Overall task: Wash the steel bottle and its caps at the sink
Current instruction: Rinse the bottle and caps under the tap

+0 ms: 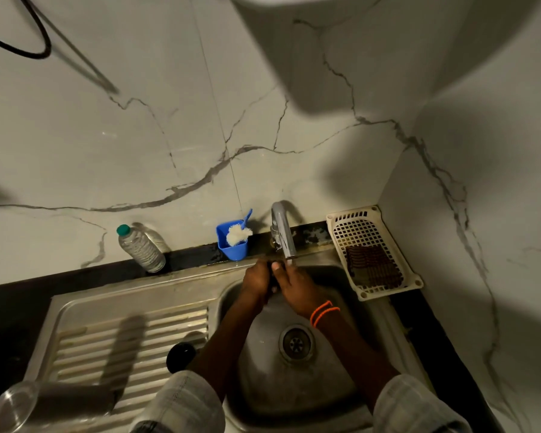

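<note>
NEAR: steel bottle (53,401) lies on its side on drainboard (132,332); black cap (180,357) just beside sink basin (341,364) | MID: left hand (256,279) and right hand (297,289) jointly grasp small dark item (identity unclear) under faucet (282,232) | FAR: blue brush holder (231,242); plastic bottle (141,248); white basket (372,248)

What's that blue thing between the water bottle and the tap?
In the head view, a blue holder with a white brush in it stands on the ledge between the plastic bottle and the tap.
</note>
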